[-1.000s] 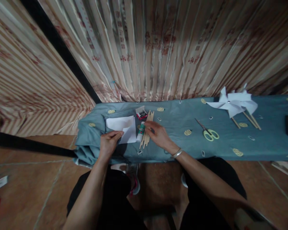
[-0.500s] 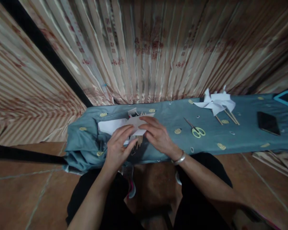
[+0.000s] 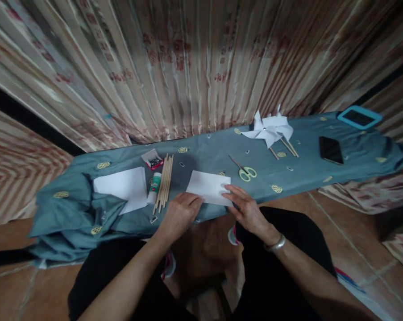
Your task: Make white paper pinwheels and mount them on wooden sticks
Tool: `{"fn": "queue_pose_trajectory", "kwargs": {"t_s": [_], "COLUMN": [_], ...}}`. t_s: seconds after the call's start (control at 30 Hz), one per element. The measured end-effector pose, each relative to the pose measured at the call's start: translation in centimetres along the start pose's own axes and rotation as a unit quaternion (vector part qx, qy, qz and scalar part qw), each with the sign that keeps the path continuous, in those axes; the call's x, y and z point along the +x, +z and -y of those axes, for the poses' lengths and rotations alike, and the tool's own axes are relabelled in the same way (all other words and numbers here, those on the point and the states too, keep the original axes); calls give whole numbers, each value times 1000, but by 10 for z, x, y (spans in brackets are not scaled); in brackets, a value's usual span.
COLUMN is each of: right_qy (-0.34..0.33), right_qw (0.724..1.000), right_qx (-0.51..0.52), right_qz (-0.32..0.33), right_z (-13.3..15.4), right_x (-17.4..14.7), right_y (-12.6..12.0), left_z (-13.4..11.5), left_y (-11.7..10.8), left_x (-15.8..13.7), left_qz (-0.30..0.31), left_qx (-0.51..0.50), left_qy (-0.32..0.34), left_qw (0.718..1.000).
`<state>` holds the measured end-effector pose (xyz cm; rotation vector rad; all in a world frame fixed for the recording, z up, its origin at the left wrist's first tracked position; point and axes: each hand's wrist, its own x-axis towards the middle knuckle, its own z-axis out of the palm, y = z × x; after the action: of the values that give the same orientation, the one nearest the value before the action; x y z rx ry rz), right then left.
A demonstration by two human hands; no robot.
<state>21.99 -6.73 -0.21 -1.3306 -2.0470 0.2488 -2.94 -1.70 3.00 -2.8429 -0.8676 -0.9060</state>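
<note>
A white sheet of paper (image 3: pixel 208 187) lies at the middle of the cloth-covered surface, close to its front edge. At the paper's near left corner, my left hand (image 3: pixel 183 213) is closed, fingertips together on the edge. My right hand (image 3: pixel 250 211) grips the right edge, its fingers slightly apart on top and the thumb by the near corner. To the left of my left hand lie a bundle of thin wooden sticks (image 3: pixel 164 183) and a green and white glue stick (image 3: pixel 154 188). Scissors with light green handles (image 3: pixel 247 174) rest beyond my right hand.
A stack of white paper (image 3: pixel 122 187) lies at left, partly under a fold of the blue-grey cloth (image 3: pixel 70 200). A small open box of pins (image 3: pixel 152 160) sits behind the sticks. Paper pinwheels (image 3: pixel 270 128), a black phone (image 3: pixel 331 150) and a blue-framed device (image 3: pixel 359 117) are at right.
Both hands have moved right with the sheet of paper, from above the sticks down to the cloth. The sticks, glue stick and pin box now show fully. The view has shifted right.
</note>
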Motion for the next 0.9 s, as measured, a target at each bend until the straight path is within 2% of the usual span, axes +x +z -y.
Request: {"fn": "queue_pose_trajectory", "kwargs": {"t_s": [0.1, 0.2, 0.37, 0.5, 0.57, 0.63, 0.73, 0.9], "right_qy": [21, 52, 98, 126, 148, 161, 164, 141], "right_qw": [999, 997, 986, 976, 971, 971, 978, 989], "right_qx": [24, 63, 123, 163, 173, 163, 116, 42], "right_qz": [-12, -18, -53, -66, -73, -70, -53, -15], "right_z": [-5, -7, -9, -16, -19, -22, -22, -16], "right_x": [-3, 6, 42, 71, 81, 88, 96, 99], "right_y": [0, -1, 3, 20, 30, 39, 47, 50], "left_z": [-1, 2, 10, 13, 10, 2, -14, -24], "left_y": [5, 8, 10, 8, 5, 5, 11, 29], "left_x": [0, -2, -5, -7, -6, -3, -1, -11], "left_qz": [21, 23, 26, 34, 24, 20, 65, 133], "left_qx": [-9, -35, -87, -91, -63, -23, -2, 7], "left_qy": [-8, -50, -142, -185, -176, -138, -55, -71], "left_qw": [1000, 998, 986, 978, 982, 990, 996, 989]}}
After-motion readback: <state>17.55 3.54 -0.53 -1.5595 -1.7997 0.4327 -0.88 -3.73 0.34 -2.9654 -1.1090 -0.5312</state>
